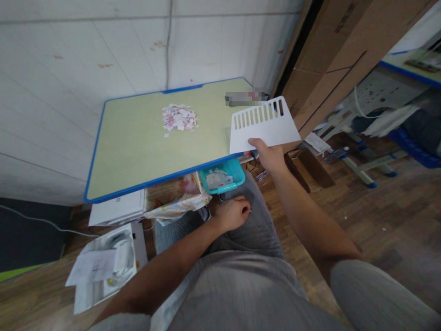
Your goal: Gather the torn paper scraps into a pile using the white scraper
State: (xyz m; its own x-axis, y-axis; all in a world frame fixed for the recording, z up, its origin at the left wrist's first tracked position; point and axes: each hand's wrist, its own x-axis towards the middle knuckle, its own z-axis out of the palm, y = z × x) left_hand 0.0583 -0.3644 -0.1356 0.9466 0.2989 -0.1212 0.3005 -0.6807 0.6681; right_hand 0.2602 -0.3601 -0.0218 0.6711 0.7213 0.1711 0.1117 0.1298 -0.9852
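My right hand [271, 158] grips a white plastic scraper [263, 131] by its near edge, thumb on top. The scraper is flat and trapezoid-shaped, with a row of slots along its far side. It is over the right end of the green table [134, 147]. My left hand [234, 214] is curled closed above my thigh, and a tiny white bit shows at its fingertips. On the table lies a heap of small white and pink paper pieces [179, 117], with a stray piece [166, 135] beside it. Below the table's front edge is a turquoise basket [224, 187] holding pale scraps.
A pixelated grey object [245, 98] lies at the table's back right. A patterned cloth-lined box [179, 202] is under the front edge. White boxes and papers [108, 262] sit on the floor at left. Tall cardboard [324, 59] stands at right.
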